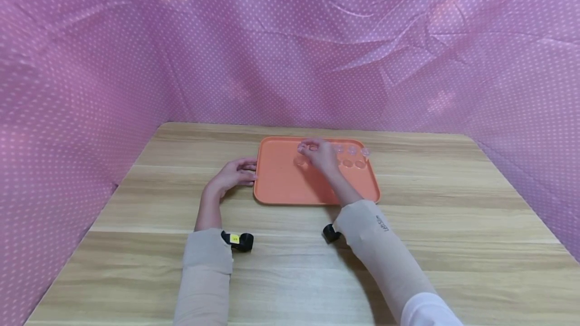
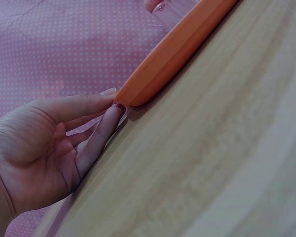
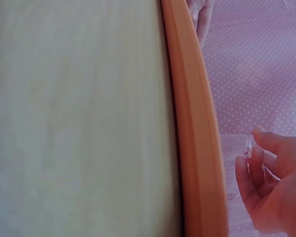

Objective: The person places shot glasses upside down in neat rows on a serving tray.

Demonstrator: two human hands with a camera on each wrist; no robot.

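Observation:
An orange tray (image 1: pixel 281 185) lies on the table with several small clear cups (image 1: pixel 360 164) standing in rows on its far and right part. Reaching over the tray, my right hand (image 1: pixel 320 156) pinches a clear cup (image 3: pixel 235 142) by its upper end between thumb and fingers. That same clear cup (image 2: pixel 171 12) shows at the top of the left wrist view. At the tray's left side, my left hand (image 1: pixel 233 174) grips the edge. Thumb and finger of the left hand (image 2: pixel 64 133) meet at the tray's rim. Part of the cup rows is hidden behind the right hand.
The wood-grain table (image 1: pixel 149 250) extends around the tray on all sides. Pink dotted cloth (image 1: pixel 290 64) hangs behind the table and along both sides. A black wrist camera (image 1: pixel 242 242) sits on the left wrist, and another black camera (image 1: pixel 331 234) on the right.

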